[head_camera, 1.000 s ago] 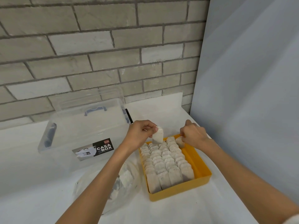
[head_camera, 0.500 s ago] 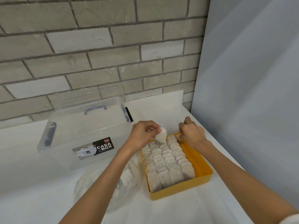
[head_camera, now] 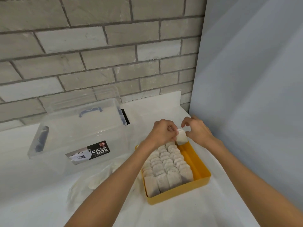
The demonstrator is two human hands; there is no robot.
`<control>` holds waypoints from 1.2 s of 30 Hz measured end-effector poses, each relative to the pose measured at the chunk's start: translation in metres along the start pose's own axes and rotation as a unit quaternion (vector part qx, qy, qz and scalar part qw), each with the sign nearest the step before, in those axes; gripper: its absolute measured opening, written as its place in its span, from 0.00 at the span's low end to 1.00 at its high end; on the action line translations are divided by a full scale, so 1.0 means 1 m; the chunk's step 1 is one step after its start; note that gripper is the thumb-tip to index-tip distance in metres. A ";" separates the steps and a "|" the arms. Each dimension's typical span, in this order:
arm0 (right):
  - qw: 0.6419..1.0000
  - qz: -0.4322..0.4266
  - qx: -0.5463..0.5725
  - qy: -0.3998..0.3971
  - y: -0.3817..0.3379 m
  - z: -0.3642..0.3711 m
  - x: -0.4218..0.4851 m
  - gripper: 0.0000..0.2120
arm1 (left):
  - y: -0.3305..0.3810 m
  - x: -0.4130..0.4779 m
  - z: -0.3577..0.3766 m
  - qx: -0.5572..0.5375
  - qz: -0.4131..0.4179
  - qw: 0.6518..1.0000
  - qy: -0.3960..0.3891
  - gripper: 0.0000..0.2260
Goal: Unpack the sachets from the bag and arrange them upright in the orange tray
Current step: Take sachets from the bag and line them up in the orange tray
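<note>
Our left hand (head_camera: 162, 133) pinches 1 sachet (head_camera: 181, 139) above the far right corner of the orange tray (head_camera: 204, 176); our right hand (head_camera: 197, 132) curls thumb and forefinger round its other side.

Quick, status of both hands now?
Left hand: pinching a sachet above the orange tray.
Right hand: fingers curled beside that sachet; grip cannot be told.

1. Bright, soft, even light; no hard shadows.
2. A faint shadow lies right of the tray (head_camera: 177, 194).
3. The white table (head_camera: 41, 202) is nearly washed out; the clear bag (head_camera: 91, 184) barely shows.
4. Brick lines on the wall (head_camera: 98, 38) bow toward the edges.
5. The left hand (head_camera: 162, 133), right hand (head_camera: 198, 131) and sachet (head_camera: 181, 138) look slightly soft.
</note>
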State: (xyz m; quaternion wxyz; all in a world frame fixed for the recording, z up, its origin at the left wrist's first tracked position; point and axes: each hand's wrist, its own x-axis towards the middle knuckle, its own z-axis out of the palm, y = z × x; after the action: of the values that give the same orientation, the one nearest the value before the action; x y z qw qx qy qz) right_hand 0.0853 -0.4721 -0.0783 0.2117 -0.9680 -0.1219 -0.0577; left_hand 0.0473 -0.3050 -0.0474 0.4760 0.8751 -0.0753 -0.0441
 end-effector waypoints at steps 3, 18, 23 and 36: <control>1.000 0.005 0.020 0.014 0.007 -0.001 -0.002 0.13 | 0.002 0.014 0.015 0.038 -0.026 0.999 -0.029 0.04; 0.998 0.004 0.044 0.043 0.015 -0.003 -0.010 0.10 | -0.007 0.040 0.036 0.358 -0.015 0.933 -0.045 0.10; 0.998 0.005 0.041 0.040 0.014 -0.002 -0.012 0.10 | -0.009 0.042 0.041 0.416 0.003 0.909 -0.032 0.10; 0.998 0.025 0.041 0.030 0.010 -0.003 -0.017 0.11 | -0.012 0.043 0.045 0.433 0.009 0.901 0.017 0.21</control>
State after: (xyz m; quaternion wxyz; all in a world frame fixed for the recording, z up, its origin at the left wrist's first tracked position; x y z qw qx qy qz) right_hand 0.0718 -0.4857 -0.0828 0.2560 -0.9591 -0.0939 -0.0761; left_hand 0.0843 -0.3431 -0.0826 0.0520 0.9948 -0.0865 0.0117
